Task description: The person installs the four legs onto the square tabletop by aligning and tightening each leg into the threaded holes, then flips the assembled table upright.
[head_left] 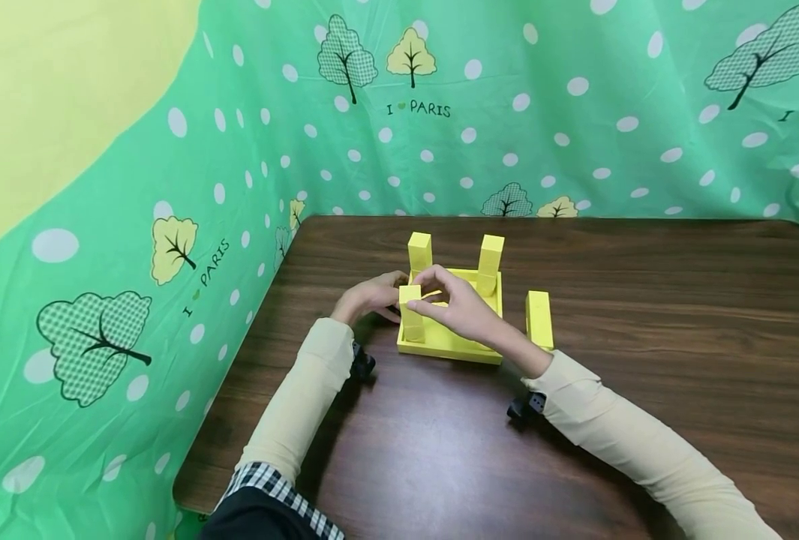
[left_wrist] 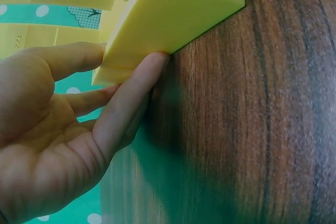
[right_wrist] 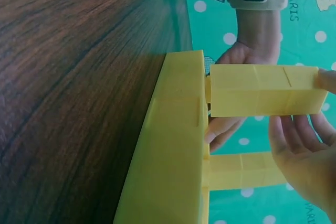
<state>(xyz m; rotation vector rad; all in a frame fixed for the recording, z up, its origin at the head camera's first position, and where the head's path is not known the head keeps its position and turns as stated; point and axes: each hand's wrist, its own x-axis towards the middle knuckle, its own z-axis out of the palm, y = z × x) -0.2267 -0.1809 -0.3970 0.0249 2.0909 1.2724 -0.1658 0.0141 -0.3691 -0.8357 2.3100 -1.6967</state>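
Note:
A shallow yellow tray-like base (head_left: 453, 354) lies on the table, with yellow square posts at its corners. My left hand (head_left: 375, 294) holds the base's left edge; in the left wrist view its fingers and thumb pinch the yellow wall (left_wrist: 173, 17). With thumb and fingers, my right hand (head_left: 461, 306) grips the upper end of the front-left post (head_left: 411, 321). The right wrist view shows this post (right_wrist: 257, 90) upright over the base, its lower end at the rim; whether it is fully seated I cannot tell. Back-left (head_left: 419, 251) and back-right (head_left: 491, 262) posts stand upright.
Another yellow post (head_left: 539, 319) lies on the table just right of the base, near my right forearm. The dark wooden table (head_left: 676, 360) extends to the right and front. A green patterned cloth (head_left: 534, 142) hangs behind and along the left side.

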